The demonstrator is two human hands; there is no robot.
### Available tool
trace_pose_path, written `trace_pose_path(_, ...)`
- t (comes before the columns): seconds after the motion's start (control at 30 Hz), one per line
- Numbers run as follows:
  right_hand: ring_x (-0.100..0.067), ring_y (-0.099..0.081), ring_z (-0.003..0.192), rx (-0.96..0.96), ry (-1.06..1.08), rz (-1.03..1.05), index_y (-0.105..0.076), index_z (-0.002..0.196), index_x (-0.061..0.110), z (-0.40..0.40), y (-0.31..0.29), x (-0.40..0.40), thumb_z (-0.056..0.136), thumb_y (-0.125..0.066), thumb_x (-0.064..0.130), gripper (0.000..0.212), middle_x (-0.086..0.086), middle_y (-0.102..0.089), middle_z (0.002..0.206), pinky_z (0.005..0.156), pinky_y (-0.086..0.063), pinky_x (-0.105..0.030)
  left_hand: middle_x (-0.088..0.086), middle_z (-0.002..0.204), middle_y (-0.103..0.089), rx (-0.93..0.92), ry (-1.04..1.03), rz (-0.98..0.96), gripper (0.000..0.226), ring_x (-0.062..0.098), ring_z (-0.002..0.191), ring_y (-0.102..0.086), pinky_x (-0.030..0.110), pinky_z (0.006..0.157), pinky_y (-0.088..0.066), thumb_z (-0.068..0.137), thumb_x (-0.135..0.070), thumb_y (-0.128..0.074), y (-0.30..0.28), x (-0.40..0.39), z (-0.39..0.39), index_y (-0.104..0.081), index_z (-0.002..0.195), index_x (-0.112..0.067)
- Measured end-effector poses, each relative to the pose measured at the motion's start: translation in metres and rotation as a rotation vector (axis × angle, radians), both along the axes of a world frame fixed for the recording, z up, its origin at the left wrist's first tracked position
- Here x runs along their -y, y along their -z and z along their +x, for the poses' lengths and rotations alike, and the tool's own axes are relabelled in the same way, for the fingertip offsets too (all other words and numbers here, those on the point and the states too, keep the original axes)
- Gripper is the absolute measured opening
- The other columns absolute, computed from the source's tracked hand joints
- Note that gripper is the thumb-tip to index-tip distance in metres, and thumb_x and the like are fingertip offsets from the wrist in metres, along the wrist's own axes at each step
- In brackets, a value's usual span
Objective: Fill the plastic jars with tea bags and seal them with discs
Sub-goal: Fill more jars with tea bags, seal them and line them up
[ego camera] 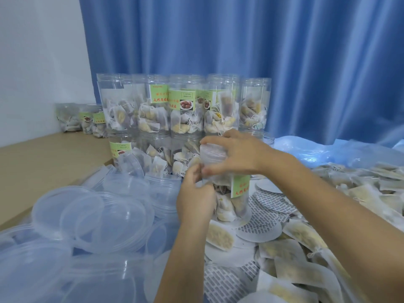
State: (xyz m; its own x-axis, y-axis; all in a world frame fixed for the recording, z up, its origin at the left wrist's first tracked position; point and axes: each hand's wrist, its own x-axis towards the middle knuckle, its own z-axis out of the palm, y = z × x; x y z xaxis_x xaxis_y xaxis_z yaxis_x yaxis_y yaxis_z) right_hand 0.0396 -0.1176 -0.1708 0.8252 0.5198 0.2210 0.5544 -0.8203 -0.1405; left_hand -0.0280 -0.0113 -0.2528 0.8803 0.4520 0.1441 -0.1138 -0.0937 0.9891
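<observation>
— Behind everything? 
— Blue curtain [240, 51] across the upper frame, white wall [39, 51] at upper left.

— Lower down? 
— Tan bench [43, 154] at left, with blue plastic sheet [328, 149] at right centre.

— On top of it? 
— Two tiers of clear jars [183, 119] at centre, packed with tea bags, green labels showing. A few more filled jars [83, 119] far back at left.

— Foreground? 
— Heap of clear lids [87, 215] at lower left; loose tea bags [328, 248] at lower right; printed white discs [269, 206] between them.

— In hand? 
— One jar [231, 200], upright at centre, partly filled, standing among the discs. Left hand [195, 197] wrapped round its side. Right hand [236, 154] curled over the mouth, pressing down a white disc [213, 153] or bag; hard to tell which.
</observation>
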Motion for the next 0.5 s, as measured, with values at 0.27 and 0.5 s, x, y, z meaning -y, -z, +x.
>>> trace_pose_path(0.27, -0.025, -0.029, 0.133, 0.212, -0.033, 0.148, -0.03, 0.135, 0.059, -0.032, 0.017, 0.027, 0.068, -0.056, 0.072, 0.073, -0.003, -0.036, 0.142, 0.107, -0.029, -0.039, 0.004, 0.092, -0.058, -0.238, -0.089, -0.211, 0.014, 0.026, 0.089, -0.056, 0.036, 0.086, -0.042, 0.092, -0.019, -0.048, 0.002, 0.005, 0.006, -0.059, 0.099, -0.013)
trace_pose_path(0.5, 0.019, -0.035, 0.123, 0.15, -0.178, 0.992, -0.041, 0.122, 0.066, -0.046, 0.026, 0.063, 0.066, -0.063, 0.066, 0.06, 0.039, -0.042, 0.131, 0.1, -0.029, -0.011, -0.003, 0.116, -0.059, -0.007, 0.193, -0.758, 0.052, 0.028, 0.108, -0.06, 0.045, 0.091, -0.049, 0.049, -0.063, -0.071, -0.004, 0.02, -0.007, -0.064, 0.095, -0.04)
